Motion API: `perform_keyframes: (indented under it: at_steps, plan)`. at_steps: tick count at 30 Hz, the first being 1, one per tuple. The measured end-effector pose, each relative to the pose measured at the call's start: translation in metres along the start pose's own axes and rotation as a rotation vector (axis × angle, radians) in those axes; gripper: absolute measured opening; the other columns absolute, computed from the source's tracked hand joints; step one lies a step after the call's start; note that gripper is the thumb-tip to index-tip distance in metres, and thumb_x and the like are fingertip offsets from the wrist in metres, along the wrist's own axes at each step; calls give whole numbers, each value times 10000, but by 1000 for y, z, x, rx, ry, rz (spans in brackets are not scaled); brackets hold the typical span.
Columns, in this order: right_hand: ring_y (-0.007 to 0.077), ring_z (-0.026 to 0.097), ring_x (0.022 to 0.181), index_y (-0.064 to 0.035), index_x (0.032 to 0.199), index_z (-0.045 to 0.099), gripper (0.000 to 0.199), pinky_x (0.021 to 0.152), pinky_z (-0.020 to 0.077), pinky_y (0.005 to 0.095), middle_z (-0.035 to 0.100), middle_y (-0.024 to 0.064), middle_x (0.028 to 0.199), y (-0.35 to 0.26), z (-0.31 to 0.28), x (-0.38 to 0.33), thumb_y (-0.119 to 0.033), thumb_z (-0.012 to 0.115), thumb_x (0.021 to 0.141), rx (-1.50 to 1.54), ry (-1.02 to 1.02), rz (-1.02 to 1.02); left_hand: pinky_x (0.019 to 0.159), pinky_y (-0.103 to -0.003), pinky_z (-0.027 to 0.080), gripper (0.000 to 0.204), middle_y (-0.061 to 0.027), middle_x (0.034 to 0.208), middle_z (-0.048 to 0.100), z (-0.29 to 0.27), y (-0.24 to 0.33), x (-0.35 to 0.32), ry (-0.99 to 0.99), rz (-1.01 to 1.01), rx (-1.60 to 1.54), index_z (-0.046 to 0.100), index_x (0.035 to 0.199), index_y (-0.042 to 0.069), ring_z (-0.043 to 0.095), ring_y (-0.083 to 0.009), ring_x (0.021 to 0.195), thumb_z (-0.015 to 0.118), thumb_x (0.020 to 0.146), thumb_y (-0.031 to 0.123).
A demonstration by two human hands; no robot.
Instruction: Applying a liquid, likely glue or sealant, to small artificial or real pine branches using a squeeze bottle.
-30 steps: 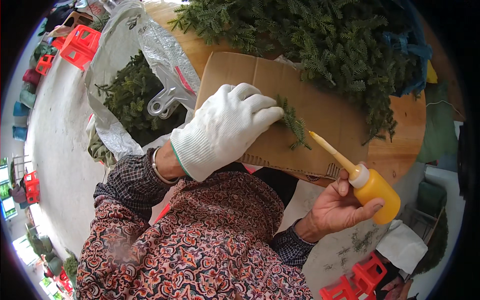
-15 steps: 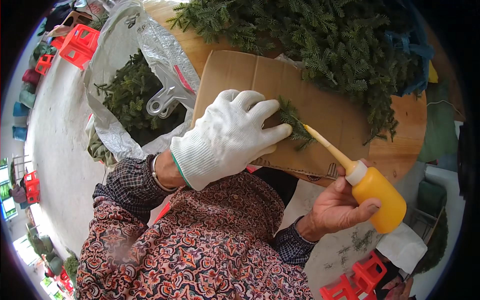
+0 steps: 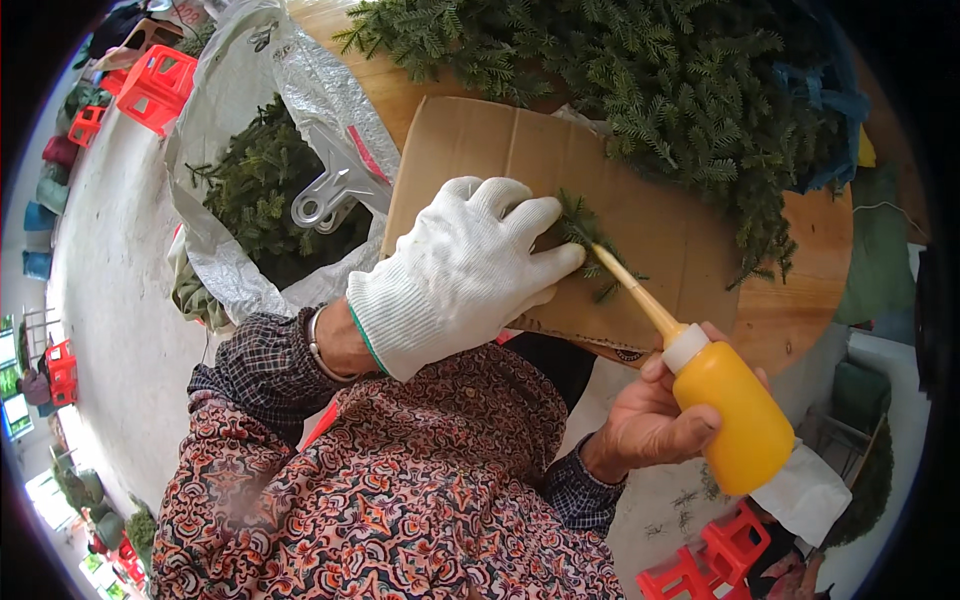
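1. The left hand (image 3: 460,270), in a white knit glove (image 3: 385,325) with a green edge at the cuff, is over the near left part of a flat piece of cardboard (image 3: 665,275).
2. Its fingers are bent and partly spread, with the foremost tips at the left side of a small green sprig (image 3: 573,213); whether they pinch the sprig or only steady it, I cannot tell.
3. The sprig lies on the cardboard, right of the gloved fingers, and its needles show on both sides of a slim nozzle.
4. The bare right hand (image 3: 655,420) has its fingers closed around a yellow squeeze bottle (image 3: 738,415) with a white collar (image 3: 686,348).
5. The bottle is tilted, its body low and to the right, its long pale nozzle (image 3: 645,297) pointing up and left to the sprig; contact at the tip is too small to confirm.
6. The cardboard rests on a round wooden table (image 3: 805,265), where a large heap of evergreen branches (image 3: 680,105) lies along the far side, partly over the cardboard's right side.
7. Left of the cardboard, a silvery-white bag (image 3: 335,90) stands open with more greenery (image 3: 255,205) inside, and a large metallic-looking clip (image 3: 335,185) sits at its edge.
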State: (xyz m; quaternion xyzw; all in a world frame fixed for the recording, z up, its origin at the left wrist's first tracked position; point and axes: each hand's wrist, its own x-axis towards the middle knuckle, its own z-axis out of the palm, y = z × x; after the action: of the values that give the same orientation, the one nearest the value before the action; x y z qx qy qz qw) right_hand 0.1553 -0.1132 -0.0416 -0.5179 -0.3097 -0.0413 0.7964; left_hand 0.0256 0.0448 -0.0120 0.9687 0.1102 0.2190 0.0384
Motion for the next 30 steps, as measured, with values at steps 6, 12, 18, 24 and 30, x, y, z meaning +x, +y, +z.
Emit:
perform_keyframes:
  at_steps: [6,12,18,24,30]
  plan:
    - [162,444,451,-55,1294,255,651,387,385,216,577,208,967,0,14,2,-512,469,882,-119,112,66,751,-371,455,306,-79,1012,524,0,1,-1,15,-10,11,610,1014,146,527,-261,892,630,728,255]
    - [162,445,461,-55,1294,251,627,394,390,213,575,207,970,0,15,4,-455,485,872,-126,119,77,861,-378,420,338,-70,1211,491,-4,4,-3,-152,-68,-22,617,1110,200,471,-260,1078,652,776,236]
    - [163,445,466,-61,1292,254,614,399,393,217,572,206,967,-7,10,5,-424,497,860,-104,111,102,863,-378,418,335,-69,1214,492,-5,4,-3,-146,-73,-30,620,1107,199,470,-263,1083,652,775,232]
    - [164,452,473,-74,1292,263,615,405,398,219,574,207,966,-9,3,8,-427,515,856,-89,92,144,825,-375,433,296,-68,1119,511,-1,2,-1,-60,-49,-21,629,1051,178,502,-260,1001,645,764,244]
    - [164,463,476,-83,1295,271,623,412,407,221,580,212,967,-11,-4,10,-425,543,849,-67,114,181,788,-368,452,257,-67,1039,531,1,2,0,7,-29,7,638,1002,161,533,-256,924,637,764,258]
